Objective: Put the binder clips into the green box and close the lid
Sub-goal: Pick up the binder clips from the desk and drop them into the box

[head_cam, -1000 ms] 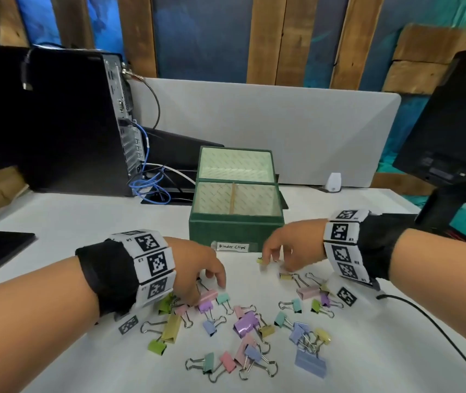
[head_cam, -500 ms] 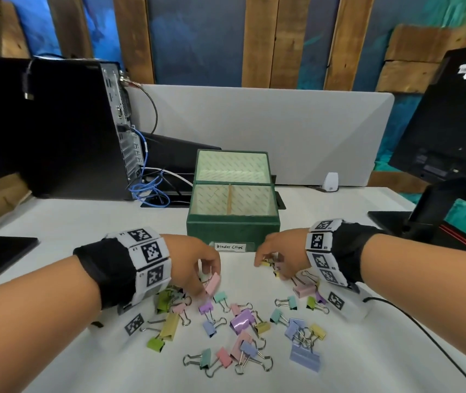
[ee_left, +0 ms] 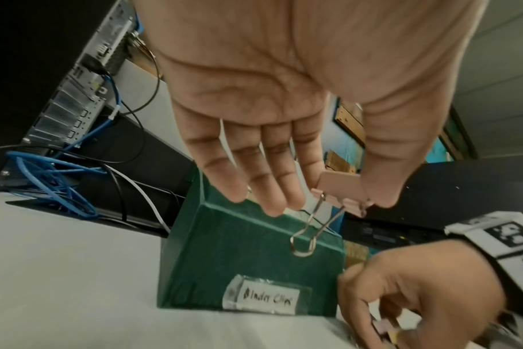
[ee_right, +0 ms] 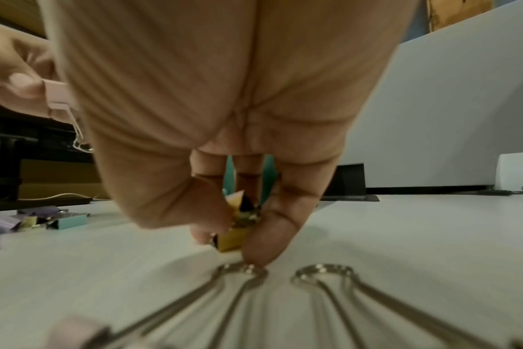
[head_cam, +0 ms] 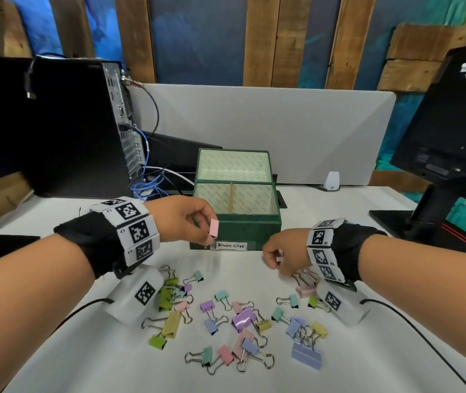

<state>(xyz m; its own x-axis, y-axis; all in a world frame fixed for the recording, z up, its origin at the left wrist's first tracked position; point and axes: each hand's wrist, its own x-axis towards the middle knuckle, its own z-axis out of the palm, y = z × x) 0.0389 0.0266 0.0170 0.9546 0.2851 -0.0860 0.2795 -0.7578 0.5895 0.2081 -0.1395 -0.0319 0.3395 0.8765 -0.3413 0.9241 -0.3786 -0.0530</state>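
Note:
The green box (head_cam: 243, 232) stands open on the table, its lid (head_cam: 233, 165) tipped up behind and a "Binder Clips" label on the front. My left hand (head_cam: 186, 219) pinches a pink binder clip (head_cam: 214, 227) between thumb and forefinger, held in the air at the box's front left corner; its wire handle (ee_left: 308, 232) hangs down. My right hand (head_cam: 282, 251) is low on the table right of the box, fingers curled round small clips, among them a yellow clip (ee_right: 233, 239). Several pastel binder clips (head_cam: 243, 319) lie scattered on the table in front.
A black computer tower (head_cam: 64, 129) with blue cables (head_cam: 146, 188) stands at the back left. A grey divider panel (head_cam: 268, 131) runs behind the box. A monitor (head_cam: 452, 123) and its stand sit at the right. A small white device (head_cam: 332, 181) rests near the panel.
My left hand has lifted a pink clip off the pile and carried it up toward the box. My right hand has stayed low, gathering clips right of the label.

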